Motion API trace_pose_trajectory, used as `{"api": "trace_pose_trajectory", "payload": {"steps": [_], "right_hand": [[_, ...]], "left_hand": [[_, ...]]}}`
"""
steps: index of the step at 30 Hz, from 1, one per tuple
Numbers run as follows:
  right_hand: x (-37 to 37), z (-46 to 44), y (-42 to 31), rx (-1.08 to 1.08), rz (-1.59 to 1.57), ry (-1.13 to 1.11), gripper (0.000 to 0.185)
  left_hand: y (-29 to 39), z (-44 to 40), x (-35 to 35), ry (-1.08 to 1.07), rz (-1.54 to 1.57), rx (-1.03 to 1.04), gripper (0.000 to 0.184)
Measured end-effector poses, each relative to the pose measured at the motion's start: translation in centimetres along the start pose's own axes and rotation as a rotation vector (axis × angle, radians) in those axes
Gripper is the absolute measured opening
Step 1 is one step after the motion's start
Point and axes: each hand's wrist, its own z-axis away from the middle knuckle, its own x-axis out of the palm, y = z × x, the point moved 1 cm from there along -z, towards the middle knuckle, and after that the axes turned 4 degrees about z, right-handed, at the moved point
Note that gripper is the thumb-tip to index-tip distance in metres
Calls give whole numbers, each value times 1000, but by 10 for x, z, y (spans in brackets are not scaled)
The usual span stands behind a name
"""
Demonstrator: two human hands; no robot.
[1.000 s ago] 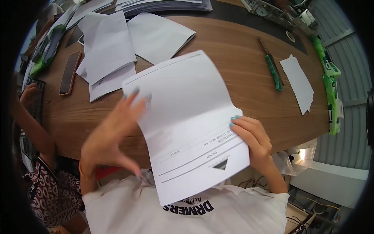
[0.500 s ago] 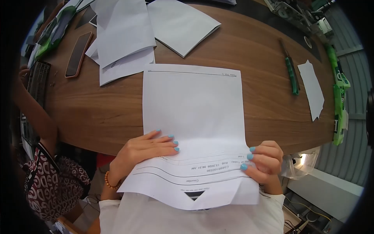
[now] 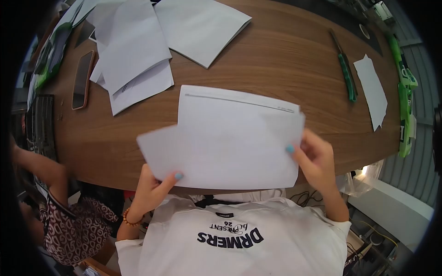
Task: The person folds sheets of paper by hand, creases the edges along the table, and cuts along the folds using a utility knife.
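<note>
A white printed sheet of paper (image 3: 235, 138), folded over on itself, is between my two hands near the table's front edge. A thin line with small print runs along its far edge, and a folded part sticks out askew at the left. My left hand (image 3: 154, 186) pinches the lower left corner, thumb on top and fingers hidden beneath. Around its wrist is an orange bead bracelet (image 3: 132, 218). My right hand (image 3: 315, 158) grips the right edge, thumb on the upper face and fingers behind. Most of the printed side is hidden.
Loose papers (image 3: 133, 50) and a folded white sheet (image 3: 202, 30) lie at the back left, beside a phone (image 3: 83, 80). A green-handled screwdriver (image 3: 346, 76) and a torn paper strip (image 3: 371, 94) lie right. Another person's arm (image 3: 41, 168) is at the left.
The near part of the printed sheet has been folded under, hiding most of its print. My left hand went from lying flat on it to pinching its corner; my right hand moved up its edge.
</note>
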Motion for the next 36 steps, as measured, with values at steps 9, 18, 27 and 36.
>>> {"api": "trace_pose_trajectory", "payload": {"steps": [9, 18, 27, 36], "right_hand": [[11, -21, 17, 178, 163, 225, 11], [20, -25, 4, 56, 265, 362, 9], [26, -48, 5, -26, -191, 358, 29], [9, -68, -12, 172, -421, 199, 12]], "left_hand": [[84, -61, -12, 462, -870, 515, 66], [87, -153, 55, -56, -813, 669, 65], [92, -155, 40, -188, -729, 561, 42], [107, -153, 34, -372, -69, -79, 20]]}}
